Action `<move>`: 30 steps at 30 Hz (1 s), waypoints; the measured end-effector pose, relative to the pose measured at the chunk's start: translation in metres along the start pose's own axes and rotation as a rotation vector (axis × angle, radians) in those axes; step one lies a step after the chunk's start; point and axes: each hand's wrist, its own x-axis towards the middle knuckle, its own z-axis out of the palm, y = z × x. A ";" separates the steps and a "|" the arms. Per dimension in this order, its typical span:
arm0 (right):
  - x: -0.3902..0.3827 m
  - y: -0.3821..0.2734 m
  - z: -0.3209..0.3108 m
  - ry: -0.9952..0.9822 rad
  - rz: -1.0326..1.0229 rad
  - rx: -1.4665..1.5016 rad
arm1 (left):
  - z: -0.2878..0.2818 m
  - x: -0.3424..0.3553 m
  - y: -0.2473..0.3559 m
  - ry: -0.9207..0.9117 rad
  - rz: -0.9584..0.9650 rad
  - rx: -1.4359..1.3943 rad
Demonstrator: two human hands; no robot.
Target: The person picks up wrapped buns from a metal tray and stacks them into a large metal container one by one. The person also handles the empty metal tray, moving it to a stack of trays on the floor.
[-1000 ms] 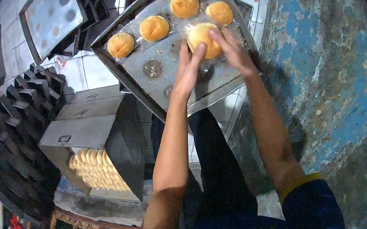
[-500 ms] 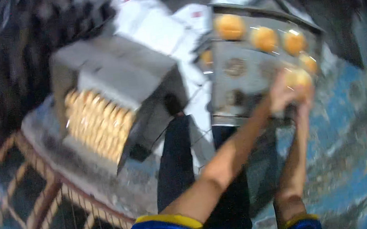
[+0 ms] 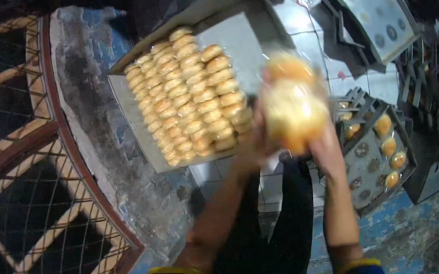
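Buns (image 3: 296, 108) moved from over tray (image 3: 360, 166) to box's (image 3: 231, 34) right; left hand (image 3: 257, 136), right hand (image 3: 325, 146) grip closed around them.

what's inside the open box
Golden buns in rows fill the left; bare box floor shows at upper right. The left hand and held buns hide the lower right; anything under the rows is covered.

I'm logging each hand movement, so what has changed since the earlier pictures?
The person has turned left; both hands, left hand and right hand, have carried the held bread from over the tray toward the open box. Nothing has been let go. Four buns remain on the tray.
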 end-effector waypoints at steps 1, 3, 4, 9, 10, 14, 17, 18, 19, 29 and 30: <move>0.048 0.001 0.016 -0.053 -0.043 -0.042 | -0.031 0.029 -0.008 0.071 0.000 -0.032; 0.137 0.019 0.061 -0.130 -0.101 -0.010 | -0.099 0.083 -0.008 0.140 -0.026 -0.032; 0.173 0.039 0.078 -0.141 -0.113 0.046 | -0.127 0.106 -0.015 0.148 -0.051 -0.043; 0.271 0.080 0.124 -0.213 -0.010 -0.078 | -0.228 0.171 -0.048 0.148 -0.139 0.151; 0.279 0.087 0.124 -0.217 0.000 -0.093 | -0.238 0.175 -0.053 0.162 -0.162 0.203; 0.300 0.099 0.117 -0.240 0.284 -0.078 | -0.249 0.177 -0.046 0.147 -0.327 0.359; 0.330 0.082 0.123 -0.342 0.634 -0.065 | -0.253 0.180 -0.043 0.198 -0.457 0.381; 0.340 0.072 0.129 -0.342 0.638 -0.064 | -0.256 0.181 -0.042 0.209 -0.516 0.359; 0.350 0.062 0.135 -0.392 0.758 -0.084 | -0.258 0.181 -0.041 0.209 -0.521 0.361; 0.413 0.102 0.120 -0.374 0.806 -0.269 | -0.207 0.186 -0.026 0.397 -0.342 1.016; 0.412 0.099 0.124 -0.368 0.790 -0.272 | -0.207 0.194 -0.041 0.433 -0.019 1.236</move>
